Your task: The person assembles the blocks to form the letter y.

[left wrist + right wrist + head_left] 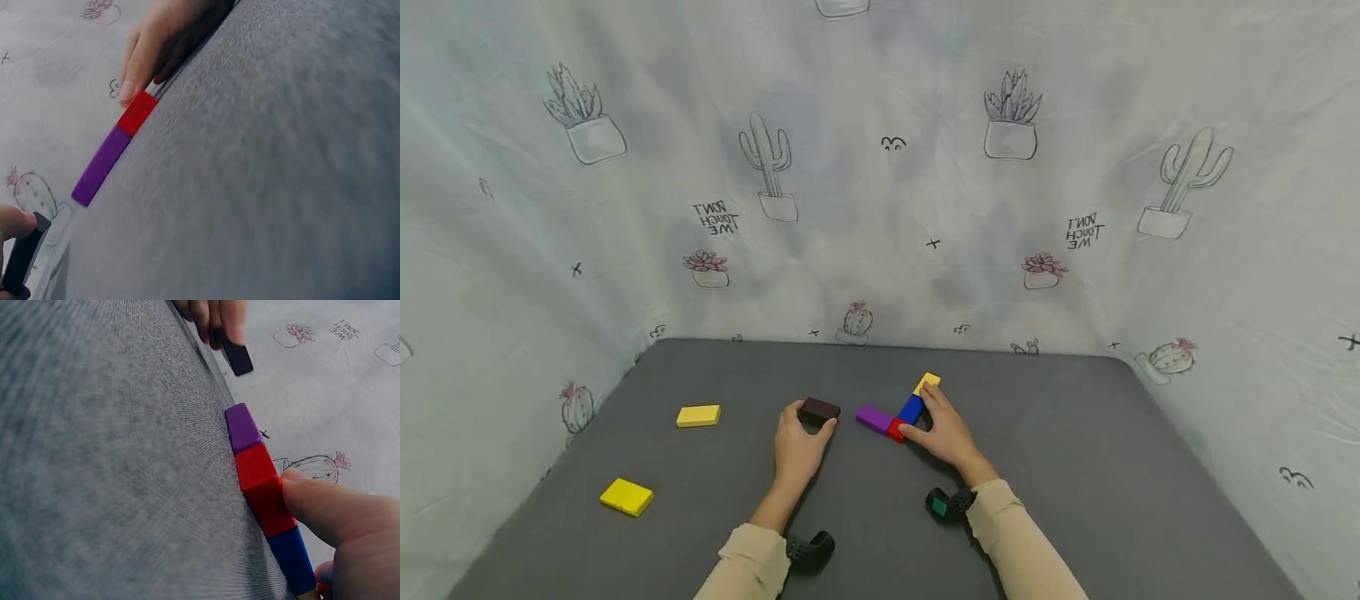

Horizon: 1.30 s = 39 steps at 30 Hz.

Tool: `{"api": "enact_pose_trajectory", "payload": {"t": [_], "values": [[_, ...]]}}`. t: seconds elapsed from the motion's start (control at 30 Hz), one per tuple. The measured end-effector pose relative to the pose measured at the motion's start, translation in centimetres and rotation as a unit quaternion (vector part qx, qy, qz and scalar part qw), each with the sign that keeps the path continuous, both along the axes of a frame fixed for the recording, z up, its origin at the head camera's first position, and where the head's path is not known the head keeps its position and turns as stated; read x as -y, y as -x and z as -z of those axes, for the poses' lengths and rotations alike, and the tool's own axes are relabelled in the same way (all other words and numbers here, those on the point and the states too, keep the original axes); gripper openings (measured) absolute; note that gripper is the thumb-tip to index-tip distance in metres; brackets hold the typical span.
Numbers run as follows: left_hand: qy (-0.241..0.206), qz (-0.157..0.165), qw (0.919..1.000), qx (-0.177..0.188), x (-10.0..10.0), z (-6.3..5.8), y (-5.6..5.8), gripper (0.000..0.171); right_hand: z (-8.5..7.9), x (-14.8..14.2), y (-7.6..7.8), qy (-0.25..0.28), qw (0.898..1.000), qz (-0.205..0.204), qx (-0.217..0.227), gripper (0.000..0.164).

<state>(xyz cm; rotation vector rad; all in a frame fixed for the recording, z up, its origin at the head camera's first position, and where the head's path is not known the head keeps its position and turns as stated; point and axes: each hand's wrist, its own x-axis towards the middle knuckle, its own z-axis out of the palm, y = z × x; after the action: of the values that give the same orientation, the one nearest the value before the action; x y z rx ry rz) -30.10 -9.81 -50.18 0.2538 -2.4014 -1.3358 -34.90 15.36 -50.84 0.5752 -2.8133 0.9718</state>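
Note:
My left hand pinches a dark brown block between thumb and fingers, left of a joined line of blocks. That line runs from a purple block to a red block, where it bends at an angle towards a blue block and a yellow block at the far end. My right hand spans the bent arm, its thumb against the red block and its fingers at the yellow one. In the right wrist view, a gap separates the dark block from the purple one.
Two loose yellow pieces lie on the left of the grey table: a narrow block farther back and a wider block nearer. A pale curtain printed with cacti hangs behind the table and at both sides.

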Motion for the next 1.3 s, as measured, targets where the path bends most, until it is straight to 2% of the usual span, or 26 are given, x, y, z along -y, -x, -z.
{"api": "enact_pose_trajectory", "payload": {"t": [0.2,0.5,0.7,0.8,1.0,1.3], "values": [[0.0,0.011,0.9999,-0.009,-1.3,-0.1,1.3,0.065,-0.4,0.0,0.2,-0.006,1.0,0.002,0.006,0.083],[0.04,0.025,0.9988,-0.01,-1.8,0.2,2.5,0.066,-0.4,0.2,0.0,-0.012,1.0,-0.001,0.008,0.083],[0.072,0.035,0.9968,0.004,-1.9,0.5,2.8,0.067,-0.3,0.2,-0.2,-0.007,1.0,-0.005,0.01,0.083],[0.083,0.043,0.9956,-0.003,-2.0,0.5,3.0,0.066,-0.5,0.2,-0.2,-0.006,1.0,0.001,0.008,0.083],[0.092,0.051,0.9944,-0.011,-1.9,0.8,3.0,0.065,-0.6,0.2,-0.2,-0.007,1.0,0.0,0.009,0.083],[0.104,0.058,0.9929,0.003,-2.0,0.8,3.1,0.066,-0.8,0.3,-0.4,-0.006,1.0,0.005,0.008,0.083]]}}
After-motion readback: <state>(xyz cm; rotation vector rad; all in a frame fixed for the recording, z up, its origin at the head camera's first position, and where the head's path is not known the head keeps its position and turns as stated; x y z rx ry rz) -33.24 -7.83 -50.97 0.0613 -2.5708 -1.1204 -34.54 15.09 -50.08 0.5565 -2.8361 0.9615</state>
